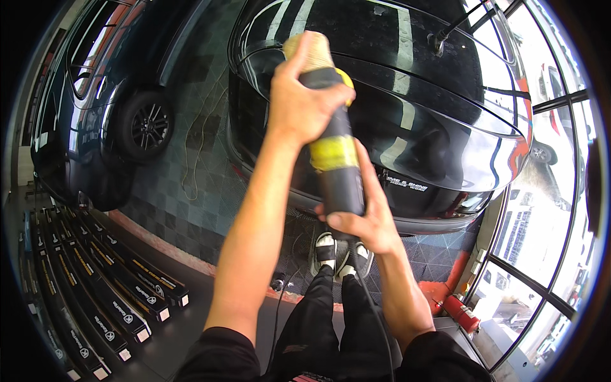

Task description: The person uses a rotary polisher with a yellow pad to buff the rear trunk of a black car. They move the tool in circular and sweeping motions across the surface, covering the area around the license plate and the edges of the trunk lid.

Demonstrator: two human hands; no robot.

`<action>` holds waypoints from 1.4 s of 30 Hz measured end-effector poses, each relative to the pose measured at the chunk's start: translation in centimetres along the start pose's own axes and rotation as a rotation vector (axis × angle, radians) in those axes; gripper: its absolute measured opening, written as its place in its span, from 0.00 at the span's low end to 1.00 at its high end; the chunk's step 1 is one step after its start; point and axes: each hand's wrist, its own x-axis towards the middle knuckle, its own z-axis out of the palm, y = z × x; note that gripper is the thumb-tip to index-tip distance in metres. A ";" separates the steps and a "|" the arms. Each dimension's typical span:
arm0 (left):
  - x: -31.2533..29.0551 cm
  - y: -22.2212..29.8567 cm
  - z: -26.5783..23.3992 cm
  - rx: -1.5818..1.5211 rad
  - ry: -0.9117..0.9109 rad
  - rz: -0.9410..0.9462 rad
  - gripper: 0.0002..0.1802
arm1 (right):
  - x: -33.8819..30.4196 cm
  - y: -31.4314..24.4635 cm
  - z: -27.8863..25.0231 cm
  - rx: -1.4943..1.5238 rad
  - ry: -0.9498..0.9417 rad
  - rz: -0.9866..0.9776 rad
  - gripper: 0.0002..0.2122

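Both my hands hold a corded black power tool, apparently a car polisher (337, 181), with a yellow band round its body and a tan, wrapped-looking front end. My left hand (298, 105) is closed round the front part, thumb across it and a finger along the tan end. My right hand (369, 213) grips the rear end, close to the cord. Part of a yellow disc-like piece shows behind the tool's head. The tool is lifted in front of the rear of a glossy black car (439, 153); I cannot tell whether it touches the paint.
A second dark car with a black wheel (147, 125) stands at the left. Several long black boxes (121, 305) lie at the lower left. The tool's cord (375, 312) runs down past my legs. A red fire extinguisher (459, 313) lies beside the windows (528, 229) at the right.
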 end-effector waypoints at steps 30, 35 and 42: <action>7.1 -1.1 -7.9 0.135 -0.150 -0.113 0.50 | 8.7 1.1 8.7 0.123 0.114 -0.170 0.50; 9.5 -1.5 -9.9 0.127 -0.130 -0.163 0.51 | 10.3 0.1 9.0 0.093 0.086 -0.142 0.50; 8.0 -1.4 -8.0 0.150 -0.182 -0.113 0.51 | 8.5 1.0 8.3 0.124 0.125 -0.166 0.50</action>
